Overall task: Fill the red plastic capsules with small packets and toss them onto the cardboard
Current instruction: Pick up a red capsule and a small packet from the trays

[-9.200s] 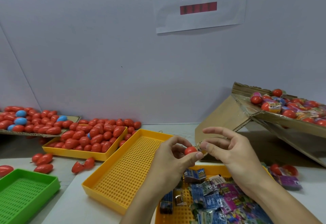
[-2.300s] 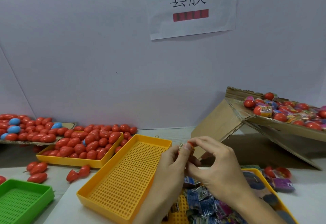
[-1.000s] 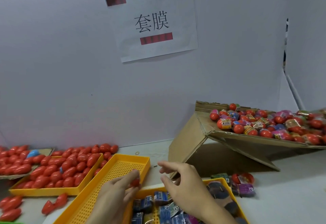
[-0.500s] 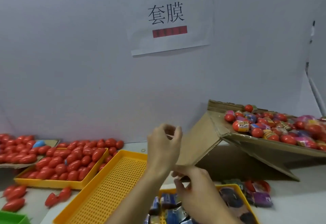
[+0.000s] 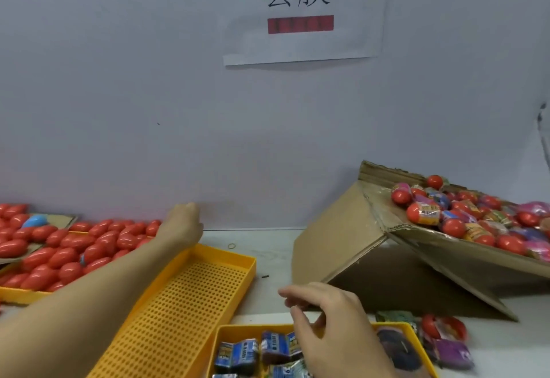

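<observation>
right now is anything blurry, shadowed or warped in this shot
Head view: the packets at the bottom edge are smeared and their print is unreadable; the right hand looks soft-edged. A dark shadow sits under the tilted cardboard. The red capsules show small glare spots. Wide-angle bending shows in the curved wall seam at far right.

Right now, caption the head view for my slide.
Left hand reaches over red capsules; right hand hovers over packets.

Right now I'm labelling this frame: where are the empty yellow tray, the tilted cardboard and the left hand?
empty yellow tray (image 5: pixel 190 303), head view, on its perforated floor.
tilted cardboard (image 5: pixel 336 246), head view, on its bare sloping side panel.
left hand (image 5: pixel 183 222), head view, on its back.
</observation>
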A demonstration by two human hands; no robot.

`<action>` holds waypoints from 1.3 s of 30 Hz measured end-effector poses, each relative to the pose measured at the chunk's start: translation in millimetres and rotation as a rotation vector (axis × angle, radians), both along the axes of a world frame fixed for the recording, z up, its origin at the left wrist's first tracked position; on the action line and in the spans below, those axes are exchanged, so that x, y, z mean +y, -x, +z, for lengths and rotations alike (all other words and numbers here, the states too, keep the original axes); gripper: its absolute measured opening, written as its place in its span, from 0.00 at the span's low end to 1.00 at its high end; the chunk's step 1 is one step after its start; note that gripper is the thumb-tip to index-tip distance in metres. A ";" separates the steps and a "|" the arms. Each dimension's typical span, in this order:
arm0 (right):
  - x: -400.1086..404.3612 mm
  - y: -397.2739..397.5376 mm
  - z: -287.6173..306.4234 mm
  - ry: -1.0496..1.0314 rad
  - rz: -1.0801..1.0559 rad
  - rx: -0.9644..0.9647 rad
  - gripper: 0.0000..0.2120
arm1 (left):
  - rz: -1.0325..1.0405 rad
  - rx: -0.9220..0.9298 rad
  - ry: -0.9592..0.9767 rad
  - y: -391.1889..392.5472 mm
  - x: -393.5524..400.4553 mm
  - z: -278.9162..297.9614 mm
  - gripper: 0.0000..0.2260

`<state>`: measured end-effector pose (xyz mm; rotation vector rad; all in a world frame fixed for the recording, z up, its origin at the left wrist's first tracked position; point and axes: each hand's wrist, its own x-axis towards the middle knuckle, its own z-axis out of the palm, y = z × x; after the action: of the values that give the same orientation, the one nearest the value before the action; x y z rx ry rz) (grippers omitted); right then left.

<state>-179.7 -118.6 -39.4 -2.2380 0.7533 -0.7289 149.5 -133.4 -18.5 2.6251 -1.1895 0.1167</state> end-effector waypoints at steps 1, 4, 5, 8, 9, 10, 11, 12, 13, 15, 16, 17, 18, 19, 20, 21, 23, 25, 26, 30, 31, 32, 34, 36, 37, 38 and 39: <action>-0.9 -0.1 -0.9 0.003 0.001 0.001 0.14 | 0.018 -0.002 -0.038 -2.1 -4.2 -3.1 0.10; -1.8 -0.7 -2.5 0.008 0.017 0.008 0.14 | 0.067 -0.029 -0.086 -7.8 -11.7 -12.1 0.11; -2.3 -1.3 -3.3 0.008 0.020 0.006 0.14 | 0.083 -0.038 -0.084 -9.2 -12.5 -13.8 0.12; -2.7 -1.6 -5.2 0.007 0.018 -0.004 0.14 | 0.138 -0.055 -0.068 -10.2 -14.6 -17.0 0.13; -2.6 -1.6 -5.2 0.005 0.017 -0.002 0.14 | 0.157 -0.069 -0.069 -10.2 -15.9 -16.5 0.14; -2.7 -1.8 -4.8 0.003 0.018 0.001 0.14 | 0.173 -0.090 -0.078 -10.0 -16.8 -15.9 0.14; -2.8 -2.0 -4.5 0.001 0.021 0.004 0.14 | 0.184 -0.115 -0.093 -9.6 -17.8 -15.6 0.14; -3.2 -2.6 -4.3 0.001 0.024 0.007 0.14 | 0.192 -0.138 -0.109 -9.5 -18.6 -15.5 0.15; -3.2 -3.1 -4.4 0.001 0.021 0.011 0.14 | 0.196 -0.151 -0.119 -9.6 -19.4 -16.2 0.15; -3.4 -3.7 -5.0 -0.003 0.006 0.005 0.14 | 0.191 -0.154 -0.106 -8.3 -21.0 -15.0 0.15; -3.3 -3.9 -5.5 -0.007 0.000 -0.005 0.14 | 0.185 -0.151 -0.089 -6.2 -20.1 -13.4 0.15; -3.2 -3.7 -6.3 -0.009 -0.006 -0.019 0.14 | 0.175 -0.151 -0.069 -2.7 -18.9 -10.6 0.14; -3.0 -3.5 -6.8 -0.013 -0.011 -0.035 0.14 | 0.160 -0.151 -0.046 2.5 -16.5 -6.7 0.12; -2.1 -3.0 -7.5 -0.021 -0.015 -0.046 0.14 | 0.140 -0.148 -0.020 9.6 -13.7 -1.9 0.11; -1.6 -2.6 -7.5 -0.029 -0.018 -0.050 0.14 | 0.111 -0.141 0.011 18.6 -10.9 4.4 0.09; 0.0 -2.0 -7.5 -0.040 -0.021 -0.050 0.13 | 0.074 -0.119 0.046 28.6 -7.7 10.7 0.08; 1.2 -1.1 -6.4 -0.066 -0.028 -0.053 0.13 | -0.010 0.000 0.135 54.1 1.1 23.8 0.09; 1.9 0.4 -5.4 -0.106 -0.048 -0.087 0.13 | -0.089 0.124 0.220 86.8 13.9 35.5 0.12; 2.5 1.4 -4.9 -0.125 -0.062 -0.109 0.13 | -0.128 0.174 0.259 105.2 21.6 41.0 0.11; 4.8 3.9 -1.8 -0.180 -0.109 -0.198 0.12 | -0.193 0.620 0.542 175.9 61.3 53.2 0.07; 5.6 4.5 -0.9 -0.197 -0.117 -0.221 0.12 | -0.201 0.753 0.627 190.5 71.4 52.7 0.08; 6.2 5.0 0.0 -0.211 -0.125 -0.241 0.12 | -0.201 0.871 0.710 203.4 80.5 51.0 0.09; 7.1 4.9 1.7 -0.225 -0.140 -0.271 0.12 | -0.195 1.066 0.842 223.3 95.2 43.9 0.09; 8.0 4.4 3.5 -0.242 -0.141 -0.302 0.11 | -0.209 1.177 0.924 234.6 103.9 33.8 0.06; 8.5 4.3 4.7 -0.257 -0.138 -0.321 0.11 | -0.214 1.190 0.937 237.0 106.0 28.7 0.05; 9.1 4.3 5.8 -0.273 -0.132 -0.342 0.11 | -0.210 1.197 0.941 237.9 107.2 23.9 0.04; 9.9 3.7 6.8 -0.284 -0.122 -0.363 0.11 | -0.205 1.203 0.942 237.3 108.6 20.3 0.04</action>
<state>-183.4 -108.7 -32.6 -1.7537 0.7620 -0.9871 -87.8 -24.9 1.8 1.2832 -0.6461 -0.6670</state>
